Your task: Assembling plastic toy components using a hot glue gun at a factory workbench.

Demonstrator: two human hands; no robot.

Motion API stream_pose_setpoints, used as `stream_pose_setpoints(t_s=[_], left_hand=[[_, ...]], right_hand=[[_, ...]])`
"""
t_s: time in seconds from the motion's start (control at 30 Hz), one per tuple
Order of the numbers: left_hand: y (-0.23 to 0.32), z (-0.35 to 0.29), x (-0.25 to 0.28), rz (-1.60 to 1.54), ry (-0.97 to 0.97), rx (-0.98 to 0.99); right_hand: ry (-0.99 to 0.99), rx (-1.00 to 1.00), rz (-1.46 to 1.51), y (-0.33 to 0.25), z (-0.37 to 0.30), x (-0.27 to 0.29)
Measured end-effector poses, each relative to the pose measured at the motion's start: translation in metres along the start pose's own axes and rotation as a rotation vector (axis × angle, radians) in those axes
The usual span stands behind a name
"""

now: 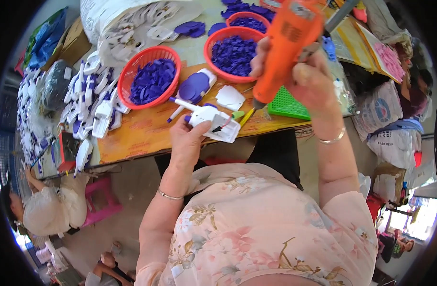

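Note:
My left hand (186,143) grips a white plastic housing (206,116) with a thin handle and purple ends. Its hollow side faces up and shows small wires. Raised at the right, my right hand (313,81) is wrapped round an orange power screwdriver (286,55), its nose slanting down toward the housing but apart from it. A slim yellow piece (247,117) shows below the nose; whether it is joined to the tool I cannot tell. Behind the housing lie a white flat part (230,98) and a white part with a purple disc (194,87).
Red baskets (124,82) of purple pieces stand behind my hands. A green tray (287,104) sits under the tool. White housings (103,117) pile up at left, beside a sack (97,19) of parts. Another person (51,209) works at far left near a pink stool (101,202).

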State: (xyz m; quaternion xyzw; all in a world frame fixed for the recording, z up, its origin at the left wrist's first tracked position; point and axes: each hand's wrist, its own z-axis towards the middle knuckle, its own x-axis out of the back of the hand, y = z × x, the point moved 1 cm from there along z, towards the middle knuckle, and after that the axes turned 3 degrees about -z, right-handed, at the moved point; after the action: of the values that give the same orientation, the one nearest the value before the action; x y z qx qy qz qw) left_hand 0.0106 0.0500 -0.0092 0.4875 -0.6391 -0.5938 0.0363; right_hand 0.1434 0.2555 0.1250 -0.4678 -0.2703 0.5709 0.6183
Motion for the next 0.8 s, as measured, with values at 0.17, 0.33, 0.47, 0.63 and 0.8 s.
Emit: stream_pose_setpoints(t_s=[0.17,0.33,0.47,0.63,0.8], left_hand=[[0.009,0.011,-0.006,0.452,0.036,-0.038],[0.022,0.004,0.001,0.914,0.032,-0.262],[0.041,-0.016,-0.002,1.555,0.133,-0.68],[0.079,-0.032,-0.053,0.985,-0.21,-0.766],[0.111,-0.053,-0.112,0.88,-0.458,-1.231]], right_hand=[[-0.02,0.021,0.063,0.016,0.006,-0.001],[-0.022,-0.027,0.344,0.021,-0.002,-0.003],[-0.283,-0.097,0.556,0.015,-0.011,0.0],[-0.353,-0.046,0.828,0.018,-0.014,-0.009],[-0.348,-0.091,0.886,0.022,-0.022,-0.023]])
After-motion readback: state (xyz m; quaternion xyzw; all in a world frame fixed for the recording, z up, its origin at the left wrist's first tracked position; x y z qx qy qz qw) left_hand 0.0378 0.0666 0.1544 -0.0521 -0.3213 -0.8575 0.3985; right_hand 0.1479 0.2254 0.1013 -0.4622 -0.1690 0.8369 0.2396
